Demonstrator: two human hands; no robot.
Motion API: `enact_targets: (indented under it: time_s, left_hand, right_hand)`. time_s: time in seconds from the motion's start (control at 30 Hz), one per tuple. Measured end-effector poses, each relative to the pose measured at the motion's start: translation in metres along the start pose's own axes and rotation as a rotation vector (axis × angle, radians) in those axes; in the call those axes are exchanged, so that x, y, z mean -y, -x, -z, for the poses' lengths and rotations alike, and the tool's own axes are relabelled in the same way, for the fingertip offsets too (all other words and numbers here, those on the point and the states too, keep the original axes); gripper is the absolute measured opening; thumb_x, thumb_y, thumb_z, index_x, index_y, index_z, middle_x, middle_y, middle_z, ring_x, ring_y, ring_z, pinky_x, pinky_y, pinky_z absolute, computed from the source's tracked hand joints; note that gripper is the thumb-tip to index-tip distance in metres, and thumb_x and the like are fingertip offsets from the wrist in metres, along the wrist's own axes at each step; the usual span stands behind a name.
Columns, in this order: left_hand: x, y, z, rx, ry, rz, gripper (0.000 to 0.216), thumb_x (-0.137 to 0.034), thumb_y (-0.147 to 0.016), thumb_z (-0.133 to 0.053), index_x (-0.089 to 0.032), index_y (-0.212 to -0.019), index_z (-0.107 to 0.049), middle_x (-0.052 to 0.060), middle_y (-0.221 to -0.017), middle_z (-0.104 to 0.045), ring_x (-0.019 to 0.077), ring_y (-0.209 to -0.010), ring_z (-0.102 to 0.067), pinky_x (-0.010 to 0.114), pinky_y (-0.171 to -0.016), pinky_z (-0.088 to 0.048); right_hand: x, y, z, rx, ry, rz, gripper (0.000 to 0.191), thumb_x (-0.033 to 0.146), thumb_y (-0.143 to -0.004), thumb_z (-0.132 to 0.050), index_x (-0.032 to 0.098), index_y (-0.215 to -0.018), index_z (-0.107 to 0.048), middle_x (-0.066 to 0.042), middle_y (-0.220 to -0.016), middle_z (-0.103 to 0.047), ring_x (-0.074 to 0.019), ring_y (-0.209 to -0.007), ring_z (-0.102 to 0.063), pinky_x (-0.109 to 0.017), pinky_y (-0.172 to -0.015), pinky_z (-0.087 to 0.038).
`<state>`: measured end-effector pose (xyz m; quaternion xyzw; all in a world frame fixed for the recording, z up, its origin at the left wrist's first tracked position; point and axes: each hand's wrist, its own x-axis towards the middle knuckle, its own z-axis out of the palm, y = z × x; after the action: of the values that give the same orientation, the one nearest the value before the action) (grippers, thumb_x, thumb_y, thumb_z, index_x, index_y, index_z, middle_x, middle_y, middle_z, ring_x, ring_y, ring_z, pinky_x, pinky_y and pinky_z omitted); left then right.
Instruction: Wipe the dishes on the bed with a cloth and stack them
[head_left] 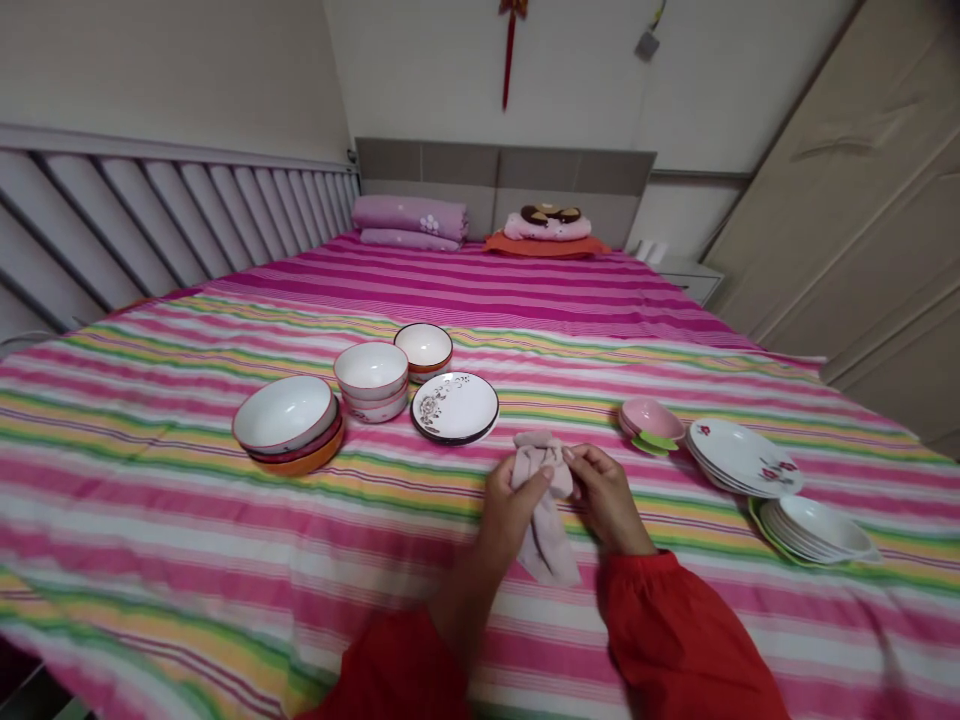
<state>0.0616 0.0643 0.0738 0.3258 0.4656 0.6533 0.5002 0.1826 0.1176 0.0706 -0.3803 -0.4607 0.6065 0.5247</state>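
A pale pinkish cloth [549,545] is bunched between my two hands, one end hanging down over the striped sheet. My left hand [514,505] grips it from the left, thumb laid across the folds. On the other side, my right hand [606,495] pinches the cloth's right edge with thumb and fingers. Just beyond the hands lies a small stack of white plates with dark rims [466,405], the top one bearing a brown flower print. Whether anything sits inside the cloth's folds is hidden.
Stacked bowls stand to the left: large ones [285,415], red-rimmed ones [371,370] and dark-rimmed ones [424,347]. To the right are a pink bowl [651,418], flowered plates [742,455] and white dishes [825,528]. Folded bedding [411,218] lies by the headboard [427,168].
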Motion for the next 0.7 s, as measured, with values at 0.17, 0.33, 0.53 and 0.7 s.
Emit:
enact_targets:
  time_s: [0.17,0.33,0.53,0.7]
  left_hand:
    - [-0.013,-0.002,0.011,-0.173,-0.139,-0.371,0.019,-0.034,-0.074,-0.069,-0.017,-0.084,-0.071,0.006,-0.104,-0.057,0.0203,-0.100,-0.057,0.028,-0.092,-0.042]
    - [-0.019,0.002,0.013,-0.020,-0.117,-0.491,0.018,-0.030,-0.074,-0.066,-0.017,-0.085,-0.070,0.009,-0.114,-0.057,0.0233,-0.113,-0.053,0.034,-0.103,-0.037]
    - [-0.028,0.017,0.035,-0.075,0.196,-0.157,0.026,-0.038,-0.070,-0.064,-0.014,-0.080,-0.063,0.004,-0.075,-0.067,0.0177,-0.070,-0.063,0.028,-0.065,-0.048]
    - [-0.032,0.027,0.085,-0.542,-0.287,-0.321,0.028,-0.043,-0.073,-0.062,-0.019,-0.064,-0.049,-0.008,-0.053,-0.045,0.0094,-0.050,-0.043,0.021,-0.050,-0.036]
  right_hand:
    - [-0.018,0.001,-0.002,-0.013,0.106,0.048,0.032,0.044,-0.073,-0.069,0.019,-0.062,-0.054,0.006,-0.049,-0.049,-0.0067,-0.040,-0.033,-0.020,-0.039,-0.023]
    - [-0.044,-0.001,-0.008,0.011,0.354,0.215,0.034,0.048,-0.074,-0.065,0.020,-0.062,-0.051,0.005,-0.055,-0.050,-0.0110,-0.053,-0.041,-0.022,-0.049,-0.034]
    - [-0.054,-0.008,-0.005,-0.051,0.451,0.262,0.043,0.056,-0.082,-0.053,0.022,-0.058,-0.046,0.006,-0.048,-0.041,-0.0116,-0.050,-0.038,-0.023,-0.048,-0.032]
    - [-0.058,-0.011,-0.005,-0.069,0.433,0.233,0.048,0.065,-0.077,-0.053,0.022,-0.056,-0.047,0.006,-0.045,-0.041,-0.0117,-0.047,-0.039,-0.024,-0.045,-0.032]
